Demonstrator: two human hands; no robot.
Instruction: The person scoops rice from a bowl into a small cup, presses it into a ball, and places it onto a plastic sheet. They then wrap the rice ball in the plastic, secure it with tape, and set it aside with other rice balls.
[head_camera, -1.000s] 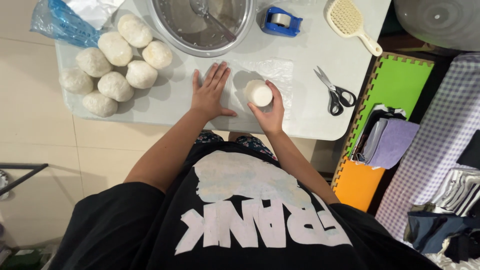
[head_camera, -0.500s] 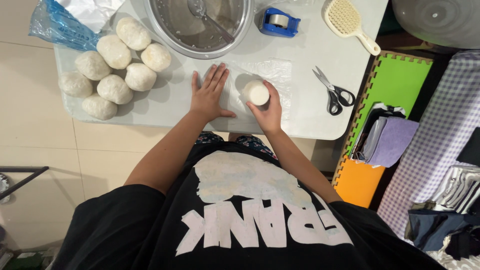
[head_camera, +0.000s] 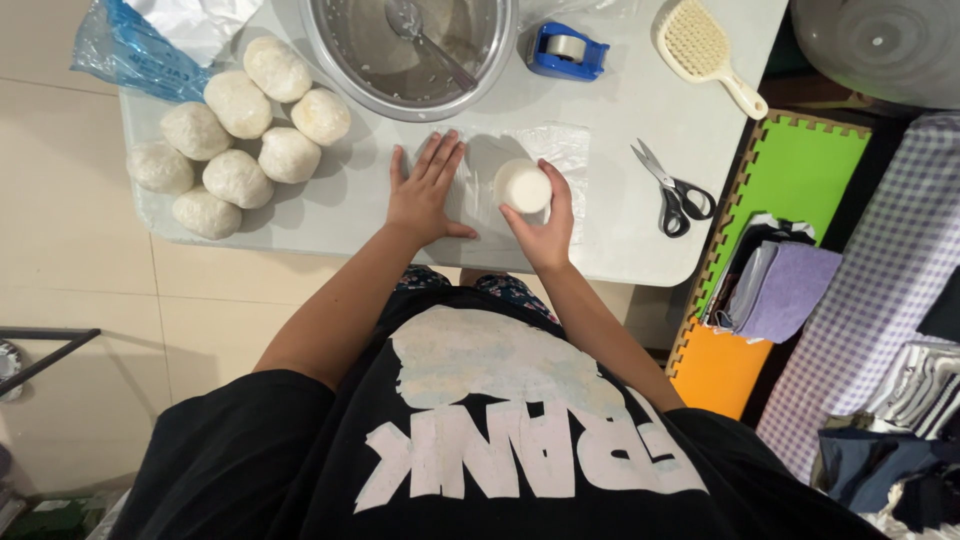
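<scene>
Right hand (head_camera: 540, 228) fingers grasp white cup (head_camera: 522, 186); left hand (head_camera: 420, 195) flat, released, on clear plastic sheet (head_camera: 565, 150).

Blue tape dispenser (head_camera: 566, 50), black-handled scissors (head_camera: 672, 190) — green foam mat (head_camera: 800, 175), lilac-checked cloth (head_camera: 880, 300).

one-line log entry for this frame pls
left hand: flat on clear plastic sheet | right hand: gripping small white cup on sheet | nearby: wrapped white balls, metal bowl

Bowl (head_camera: 410, 50) close beyond hands.
</scene>
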